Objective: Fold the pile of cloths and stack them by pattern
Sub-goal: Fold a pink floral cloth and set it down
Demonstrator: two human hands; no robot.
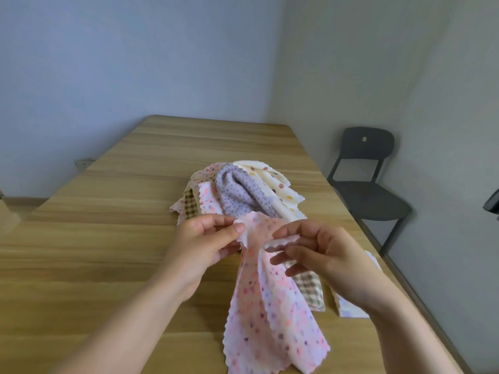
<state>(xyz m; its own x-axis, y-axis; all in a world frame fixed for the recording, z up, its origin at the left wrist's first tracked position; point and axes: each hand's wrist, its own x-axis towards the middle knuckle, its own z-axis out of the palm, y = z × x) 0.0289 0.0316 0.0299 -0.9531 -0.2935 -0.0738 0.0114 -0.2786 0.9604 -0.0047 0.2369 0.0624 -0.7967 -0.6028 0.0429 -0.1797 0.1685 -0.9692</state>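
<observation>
A pink cloth with small coloured dots hangs above the wooden table, held up by its top edge. My left hand pinches its upper left corner between thumb and fingers. My right hand pinches the upper right part of the same edge. Behind my hands lies the unfolded pile: a lilac dotted cloth on top, a cream cloth with large dots to its right, and pink dotted and brown checked pieces to its left. A folded brown checked cloth and a folded white cloth lie under my right wrist.
A dark grey plastic chair stands by the table's right edge. Walls close off the room behind and to the right of the table. A wall socket sits low on the back wall at left.
</observation>
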